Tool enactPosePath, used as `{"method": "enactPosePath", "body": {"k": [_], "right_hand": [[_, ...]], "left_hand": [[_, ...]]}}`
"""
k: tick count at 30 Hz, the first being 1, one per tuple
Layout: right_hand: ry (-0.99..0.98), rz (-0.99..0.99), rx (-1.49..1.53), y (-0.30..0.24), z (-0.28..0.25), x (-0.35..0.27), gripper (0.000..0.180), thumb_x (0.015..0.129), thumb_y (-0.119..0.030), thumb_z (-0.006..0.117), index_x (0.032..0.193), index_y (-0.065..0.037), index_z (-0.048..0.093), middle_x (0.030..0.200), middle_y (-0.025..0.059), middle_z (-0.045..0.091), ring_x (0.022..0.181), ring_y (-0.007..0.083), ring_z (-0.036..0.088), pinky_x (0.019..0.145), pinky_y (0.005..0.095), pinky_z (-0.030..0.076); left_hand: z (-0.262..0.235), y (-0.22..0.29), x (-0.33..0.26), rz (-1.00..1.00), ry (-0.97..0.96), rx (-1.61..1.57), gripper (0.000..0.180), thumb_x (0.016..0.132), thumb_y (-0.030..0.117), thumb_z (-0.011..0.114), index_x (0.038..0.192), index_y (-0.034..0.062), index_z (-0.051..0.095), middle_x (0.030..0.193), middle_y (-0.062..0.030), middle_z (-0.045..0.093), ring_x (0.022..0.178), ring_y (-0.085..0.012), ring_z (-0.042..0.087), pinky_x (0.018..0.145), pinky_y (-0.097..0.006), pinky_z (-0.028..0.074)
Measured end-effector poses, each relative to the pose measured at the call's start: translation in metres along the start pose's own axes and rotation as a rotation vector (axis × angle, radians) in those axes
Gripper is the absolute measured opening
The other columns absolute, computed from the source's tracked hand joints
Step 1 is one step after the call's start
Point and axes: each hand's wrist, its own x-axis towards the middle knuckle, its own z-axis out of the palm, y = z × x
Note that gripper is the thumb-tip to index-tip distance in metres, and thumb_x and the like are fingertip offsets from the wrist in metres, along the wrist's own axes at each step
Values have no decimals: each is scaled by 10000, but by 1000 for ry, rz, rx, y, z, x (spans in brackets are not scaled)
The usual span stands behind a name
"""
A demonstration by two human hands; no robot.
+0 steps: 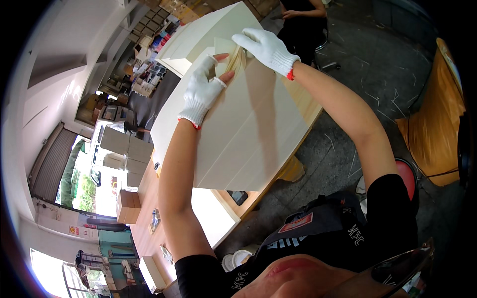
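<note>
From the head camera, both gloved hands reach out over a stack of cream-coloured panels (pixel 248 134) lying flat on a wooden workbench (pixel 149 198). The left hand (pixel 201 92), in a white knit glove with the fingertips cut away, pinches the near edge of a thin pale strip (pixel 237 58) between thumb and forefinger. The right hand (pixel 266 47), in a full white glove, lies curled over the far end of the same strip, fingers pressed down on it. The strip runs between the two hands, just above the far end of the top panel, and its middle bows slightly.

Beyond the hands stands a taller pile of the same cream boards (pixel 208 32), touching or just beside the stack in use; which one cannot be told. A dark phone-like object (pixel 238 196) lies on the bench under the overhanging near edge of the panels. To the right, on the grey floor, sits a red-topped stool (pixel 408 176), and beside it a curved plywood piece (pixel 437 124). Another person (pixel 303 20) in dark clothing sits well beyond the boards.
</note>
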Motion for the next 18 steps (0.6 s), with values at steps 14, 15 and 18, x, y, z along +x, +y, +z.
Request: {"method": "enactPosePath", "body": {"k": [14,15,18], "right_hand": [[34,12,25,-5,3,-1,568,960,-517,523,719,-8,451,623,129,381,582,243,347,594,392,357],[40,0,28,-3,2,-1,565,960,-513,524,722,-7,451,624,131,383,583,248,345,594,394,356],[61,-32,5,-3,1,-2,550,960,-500,525,729,-5,455,628,137,392,585,255,349,596,396,357]], "left_hand": [[-2,-3,0,134,84,115,400,953,150,575,1348,89,569,954,-31,624,871,-111,540,797,-259,440],[0,1,-2,139,111,161,399,965,148,548,1360,95,565,925,-7,603,832,-89,515,767,-241,427],[-4,1,1,82,25,254,348,964,176,571,1301,96,600,899,-2,607,826,-84,522,766,-241,435]]}}
